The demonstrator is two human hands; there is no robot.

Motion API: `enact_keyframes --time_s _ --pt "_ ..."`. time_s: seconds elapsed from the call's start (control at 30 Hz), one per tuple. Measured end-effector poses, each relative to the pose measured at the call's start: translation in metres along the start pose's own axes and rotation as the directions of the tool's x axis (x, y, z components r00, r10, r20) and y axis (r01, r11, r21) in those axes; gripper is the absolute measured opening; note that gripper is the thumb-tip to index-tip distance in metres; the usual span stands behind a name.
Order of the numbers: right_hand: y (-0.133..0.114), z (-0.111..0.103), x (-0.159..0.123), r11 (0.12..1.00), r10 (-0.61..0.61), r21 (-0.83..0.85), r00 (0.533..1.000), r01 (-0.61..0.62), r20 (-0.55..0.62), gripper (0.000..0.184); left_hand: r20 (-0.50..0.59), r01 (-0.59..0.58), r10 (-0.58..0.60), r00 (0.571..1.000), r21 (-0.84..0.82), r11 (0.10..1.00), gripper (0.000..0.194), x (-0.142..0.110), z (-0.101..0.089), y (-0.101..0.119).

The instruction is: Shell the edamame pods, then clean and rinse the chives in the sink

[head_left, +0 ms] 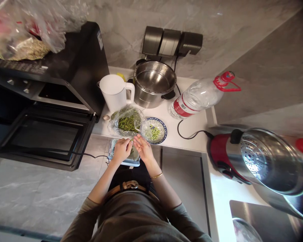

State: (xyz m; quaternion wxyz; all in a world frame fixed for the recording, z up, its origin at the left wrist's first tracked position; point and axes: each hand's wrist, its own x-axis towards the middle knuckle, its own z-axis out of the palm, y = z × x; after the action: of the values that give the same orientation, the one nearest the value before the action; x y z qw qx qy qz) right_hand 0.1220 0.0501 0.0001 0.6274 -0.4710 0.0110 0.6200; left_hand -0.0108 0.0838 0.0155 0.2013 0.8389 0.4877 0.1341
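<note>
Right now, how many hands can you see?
2: the left hand is just in front of the bag, and the right hand is beside it, nearer the plate.

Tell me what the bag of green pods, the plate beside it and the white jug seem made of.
The bag looks like thin, clear plastic: it's glossy, crinkled and shows the green pods through it. The plate is probably glazed ceramic, given its blue patterned rim. The white jug is likely plastic, judging by its smooth, matte surface.
</note>
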Motion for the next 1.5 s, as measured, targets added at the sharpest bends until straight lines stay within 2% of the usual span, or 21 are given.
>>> enact_keyframes --time_s 0.03,0.1,0.17,0.23,0.3,0.37,0.43,0.5,0.57,0.6,0.63,0.67,0.77,0.87,1.07,1.27,1.33,1.4,1.47,1.5 --pt "-0.005 -0.008 0.005 0.998 -0.052 -0.025 0.998 0.052 -0.033 0.024 0.104 0.013 -0.017 0.994 0.039 0.999 0.034 -0.003 0.001 -0.003" --pt "-0.019 -0.024 0.018 0.969 -0.227 -0.122 0.968 0.214 -0.106 0.024 0.317 0.041 -0.080 0.945 0.127 0.991 0.036 -0.011 0.007 -0.010" --pt "-0.033 -0.039 0.033 0.880 -0.429 -0.290 0.891 0.376 -0.149 0.026 0.481 0.063 -0.157 0.863 0.206 0.977 0.038 -0.017 0.017 -0.018" --pt "-0.046 -0.052 0.047 0.752 -0.569 -0.481 0.813 0.451 -0.127 0.028 0.578 0.087 -0.224 0.785 0.256 0.963 0.037 -0.021 0.029 -0.025" --pt "-0.054 -0.061 0.056 0.627 -0.620 -0.640 0.782 0.443 -0.066 0.034 0.604 0.123 -0.275 0.748 0.282 0.952 0.034 -0.021 0.037 -0.028" --pt "-0.058 -0.067 0.061 0.518 -0.635 -0.745 0.772 0.420 -0.006 0.040 0.564 0.170 -0.305 0.767 0.280 0.945 0.033 -0.017 0.040 -0.028" --pt "-0.058 -0.067 0.059 0.437 -0.659 -0.792 0.751 0.426 0.040 0.043 0.469 0.216 -0.305 0.828 0.235 0.948 0.035 -0.006 0.038 -0.025" --pt "-0.054 -0.062 0.054 0.412 -0.678 -0.787 0.732 0.459 0.072 0.042 0.309 0.240 -0.279 0.909 0.159 0.958 0.035 0.010 0.033 -0.025" --pt "-0.048 -0.053 0.047 0.437 -0.667 -0.751 0.738 0.496 0.099 0.039 0.074 0.217 -0.224 0.972 0.091 0.972 0.033 0.033 0.028 -0.029" --pt "-0.045 -0.048 0.043 0.457 -0.654 -0.729 0.748 0.509 0.113 0.037 -0.042 0.186 -0.184 0.982 0.079 0.979 0.033 0.046 0.026 -0.033" --pt "-0.042 -0.043 0.040 0.475 -0.640 -0.711 0.758 0.519 0.126 0.036 -0.091 0.152 -0.144 0.985 0.092 0.984 0.034 0.058 0.024 -0.038" --pt "-0.038 -0.038 0.037 0.486 -0.626 -0.699 0.767 0.524 0.140 0.034 -0.085 0.145 -0.135 0.987 0.125 0.981 0.035 0.070 0.024 -0.043" --pt "-0.029 -0.028 0.030 0.477 -0.598 -0.704 0.781 0.526 0.178 0.029 0.062 0.155 -0.173 0.983 0.228 0.961 0.035 0.097 0.023 -0.055" --pt "-0.024 -0.025 0.026 0.446 -0.579 -0.731 0.789 0.517 0.205 0.028 0.131 0.129 -0.170 0.977 0.280 0.951 0.034 0.105 0.024 -0.059" --pt "-0.023 -0.021 0.024 0.460 -0.585 -0.716 0.786 0.525 0.201 0.027 0.120 0.104 -0.143 0.982 0.280 0.954 0.032 0.102 0.024 -0.058" --pt "-0.028 -0.006 0.020 0.479 -0.590 -0.672 0.774 0.565 0.230 0.026 0.067 0.118 -0.137 0.988 0.237 0.964 0.028 0.104 0.018 -0.059" --pt "-0.027 -0.001 0.017 0.506 -0.588 -0.654 0.779 0.563 0.216 0.022 0.000 0.163 -0.164 0.986 0.113 0.980 0.027 0.099 0.015 -0.058" --pt "-0.025 0.006 0.016 0.606 -0.548 -0.596 0.820 0.526 0.166 0.017 -0.107 0.182 -0.205 0.973 -0.188 0.965 0.025 0.091 0.014 -0.054" --pt "-0.020 0.013 0.016 0.752 -0.450 -0.489 0.886 0.441 0.107 0.015 -0.197 0.129 -0.268 0.943 -0.525 0.841 0.021 0.080 0.015 -0.046" --pt "-0.018 0.017 0.017 0.823 -0.378 -0.427 0.922 0.375 0.080 0.018 -0.221 0.093 -0.297 0.929 -0.638 0.765 0.019 0.074 0.015 -0.040"
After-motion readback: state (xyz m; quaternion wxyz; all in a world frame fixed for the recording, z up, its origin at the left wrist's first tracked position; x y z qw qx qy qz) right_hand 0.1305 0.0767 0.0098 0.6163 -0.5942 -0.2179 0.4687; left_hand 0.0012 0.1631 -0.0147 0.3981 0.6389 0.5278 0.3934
